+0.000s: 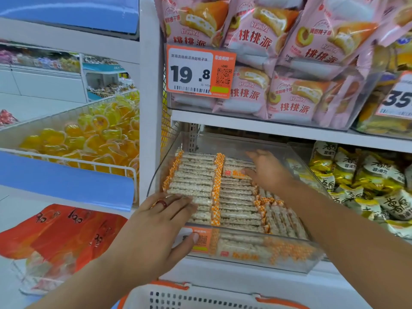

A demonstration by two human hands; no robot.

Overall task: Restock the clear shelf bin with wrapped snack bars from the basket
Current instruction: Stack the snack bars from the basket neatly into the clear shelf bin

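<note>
The clear shelf bin (296, 262) sits on the lower shelf, filled with rows of wrapped snack bars (194, 175) in clear film with orange checked ends. My left hand (165, 219) lies over the bin's front left corner, straight fingers pressing on the bars and thumb on the front wall by the orange price label. My right hand (267, 170) reaches deeper in, flat fingers resting on the right-hand rows. Only the rim of the white and orange basket (178, 295) shows at the bottom edge; its contents are hidden.
Pink cake packs (256, 41) with a 19.8 price tag (200, 72) fill the shelf above. Yellow and white snack bags (365, 181) lie to the right. A wire bin of yellow jelly cups (89, 134) and red packs (62, 233) stand left of the white upright.
</note>
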